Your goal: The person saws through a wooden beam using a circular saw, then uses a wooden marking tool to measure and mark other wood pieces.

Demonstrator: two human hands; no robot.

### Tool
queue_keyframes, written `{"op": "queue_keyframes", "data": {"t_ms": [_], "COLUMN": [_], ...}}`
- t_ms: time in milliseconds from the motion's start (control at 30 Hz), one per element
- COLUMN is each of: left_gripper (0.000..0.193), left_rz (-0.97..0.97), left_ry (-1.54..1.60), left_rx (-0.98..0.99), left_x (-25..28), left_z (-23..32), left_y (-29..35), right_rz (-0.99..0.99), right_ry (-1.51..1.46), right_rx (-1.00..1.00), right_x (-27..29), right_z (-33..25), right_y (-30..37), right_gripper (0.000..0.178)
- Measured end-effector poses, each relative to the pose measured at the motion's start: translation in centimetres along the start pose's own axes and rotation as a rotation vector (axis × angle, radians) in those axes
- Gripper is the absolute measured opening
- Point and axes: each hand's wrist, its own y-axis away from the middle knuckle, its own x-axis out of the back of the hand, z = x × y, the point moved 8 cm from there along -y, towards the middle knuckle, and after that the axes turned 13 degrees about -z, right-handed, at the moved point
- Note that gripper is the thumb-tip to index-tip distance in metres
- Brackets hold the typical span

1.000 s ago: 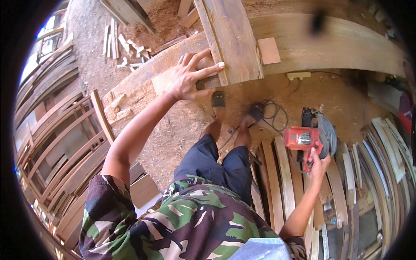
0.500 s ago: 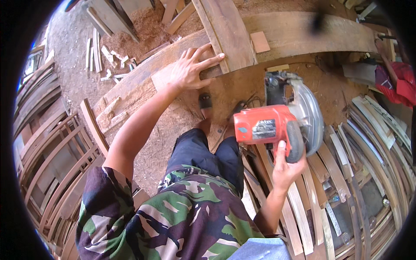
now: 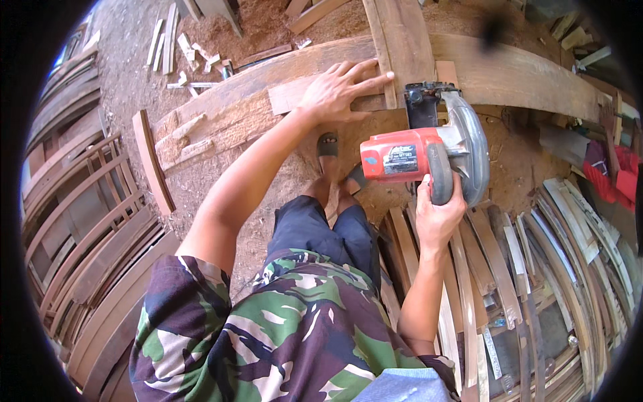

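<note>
My right hand (image 3: 440, 213) is wrapped round the rear handle of a red circular saw (image 3: 400, 159). The saw's black base plate meets the near end of a brown wooden board (image 3: 400, 33), close to the board's right side. That board lies crosswise over a long wooden plank (image 3: 301, 63). My left hand (image 3: 345, 90) is spread out flat, its fingertips at the left edge of the crosswise board and its palm over a small pale wood piece (image 3: 287, 96). The saw hides whatever is right under its base.
Stacked wooden slats (image 3: 482, 268) lie at the right, and wooden frames (image 3: 87, 221) lean at the left. Offcuts (image 3: 191, 57) and sawdust cover the ground beyond the plank. A person in red (image 3: 606, 177) is at the far right. A curved board (image 3: 153, 161) stands left.
My right hand has brought the saw forward and slightly left, up to the end of the crosswise board. My left hand stays at that board's edge while the whole view has shifted.
</note>
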Motion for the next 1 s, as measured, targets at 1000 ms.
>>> {"op": "queue_keyframes", "data": {"t_ms": [1000], "left_gripper": [0.112], "left_rz": [0.077], "left_ry": [-0.018], "left_rx": [0.374], "left_x": [0.0], "left_z": [1.5], "left_y": [2.4], "right_rz": [-0.115], "right_ry": [-0.142], "right_rx": [0.015], "right_x": [-0.8], "right_z": [-1.1], "right_y": [-0.9], "right_gripper": [0.020]}}
